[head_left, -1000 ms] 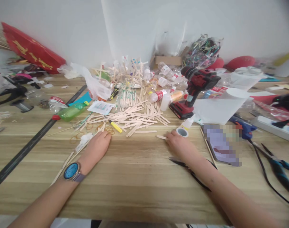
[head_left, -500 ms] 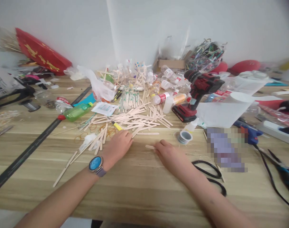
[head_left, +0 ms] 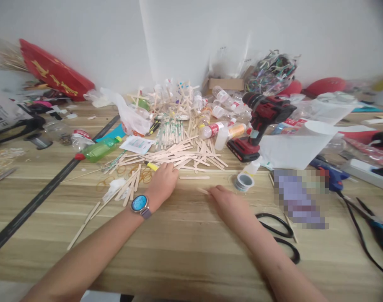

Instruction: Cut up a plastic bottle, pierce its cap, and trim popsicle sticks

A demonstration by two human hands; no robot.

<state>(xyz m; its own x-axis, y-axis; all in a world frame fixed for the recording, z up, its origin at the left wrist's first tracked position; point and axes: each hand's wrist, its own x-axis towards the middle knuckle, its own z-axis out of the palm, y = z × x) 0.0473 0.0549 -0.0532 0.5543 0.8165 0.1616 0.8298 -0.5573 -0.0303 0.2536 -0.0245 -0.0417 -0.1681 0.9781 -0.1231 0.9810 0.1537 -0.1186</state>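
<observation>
My left hand (head_left: 162, 181), with a watch (head_left: 139, 204) on its wrist, is at the near edge of a heap of wooden craft sticks (head_left: 179, 157). Its fingers are curled together, and whatever may be between them is hidden. A yellow-handled tool (head_left: 151, 166) lies just beyond those fingers. Farther right, my right hand (head_left: 224, 201) is closed on one end of a craft stick (head_left: 203, 191), slightly blurred, low over the wooden table. A single loose stick (head_left: 194, 178) lies between the two hands, touching neither.
A spool of wire (head_left: 244, 183) and black-handled scissors (head_left: 275, 225) lie right of my right hand. Behind them stands a red cordless drill (head_left: 260, 126). Plastic bottles (head_left: 212, 130) lie at the back. Rubber bands (head_left: 145, 175) and a green bottle (head_left: 102, 149) are on the left.
My left hand has shifted slightly up and its fingers turned at the heap's edge. My right hand has moved slightly right, and its stick has tilted.
</observation>
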